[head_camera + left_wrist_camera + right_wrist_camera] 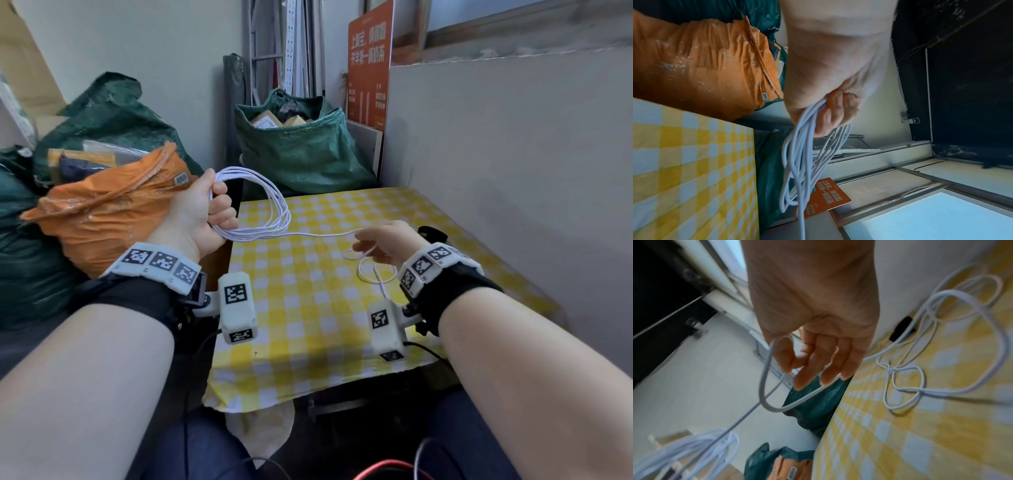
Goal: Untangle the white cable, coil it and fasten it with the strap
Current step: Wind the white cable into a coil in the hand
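My left hand (205, 212) is raised off the table's left edge and grips a coil of several loops of the white cable (274, 202); the left wrist view shows the fingers (830, 113) curled round the bundle (801, 162). A single strand runs from the coil to my right hand (380, 241) above the table. There it passes between thumb and fingers (809, 368), and a loop (766, 386) hangs below them. The rest of the cable lies in loose, crossed loops (920, 369) on the cloth. A black strap (432, 234) lies beyond my right hand by the wall panel.
The small table has a yellow-and-white checked cloth (308, 329). A grey panel (513, 164) stands along its right side. A green sack (301, 147) sits behind the table. An orange bag (109, 209) and more green sacks are piled on the left.
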Available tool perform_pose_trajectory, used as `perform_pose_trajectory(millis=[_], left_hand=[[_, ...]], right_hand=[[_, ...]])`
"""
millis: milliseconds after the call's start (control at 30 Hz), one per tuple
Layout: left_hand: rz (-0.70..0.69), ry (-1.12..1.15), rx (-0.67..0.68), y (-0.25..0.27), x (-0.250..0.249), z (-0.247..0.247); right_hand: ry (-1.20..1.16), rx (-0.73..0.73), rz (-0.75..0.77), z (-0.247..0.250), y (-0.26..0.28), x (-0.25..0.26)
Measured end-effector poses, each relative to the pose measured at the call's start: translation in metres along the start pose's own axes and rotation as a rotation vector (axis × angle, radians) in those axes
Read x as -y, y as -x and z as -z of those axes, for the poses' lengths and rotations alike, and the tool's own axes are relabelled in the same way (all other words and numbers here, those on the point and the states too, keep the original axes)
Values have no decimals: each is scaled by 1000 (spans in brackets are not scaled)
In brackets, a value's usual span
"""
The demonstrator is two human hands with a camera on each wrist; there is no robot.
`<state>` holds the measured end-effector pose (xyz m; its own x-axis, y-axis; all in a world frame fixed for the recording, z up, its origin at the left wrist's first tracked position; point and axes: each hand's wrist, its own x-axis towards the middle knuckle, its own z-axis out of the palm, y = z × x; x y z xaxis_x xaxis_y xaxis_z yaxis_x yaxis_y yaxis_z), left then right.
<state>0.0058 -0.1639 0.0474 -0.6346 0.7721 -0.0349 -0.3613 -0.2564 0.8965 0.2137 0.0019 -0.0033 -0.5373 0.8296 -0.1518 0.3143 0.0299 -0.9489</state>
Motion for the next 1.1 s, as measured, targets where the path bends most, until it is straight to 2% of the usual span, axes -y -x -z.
perform_pose_trajectory(millis=[133,267,400,633,800,967,1100], left_hand=[[13,-53,30,0,3,5],[12,-102,21,1,6,7],[-1,-200,56,4,9,7],[-47,-503,262,14,26,-19],[-107,-678,287,17,42,-36],[-106,-739,279,20,48,-43],[-60,-780,291,21,50,-45]], right_hand=[[-490,90,-79,0,7,2],[-642,55,-152,-6,8,6],[-669,27,-216,-12,5,8],[-685,142,-134,-38,14,30],[-673,279,-117,-53,21,42],[-646,239,-110,-57,18,45],[-562,289,-79,-56,23,46]])
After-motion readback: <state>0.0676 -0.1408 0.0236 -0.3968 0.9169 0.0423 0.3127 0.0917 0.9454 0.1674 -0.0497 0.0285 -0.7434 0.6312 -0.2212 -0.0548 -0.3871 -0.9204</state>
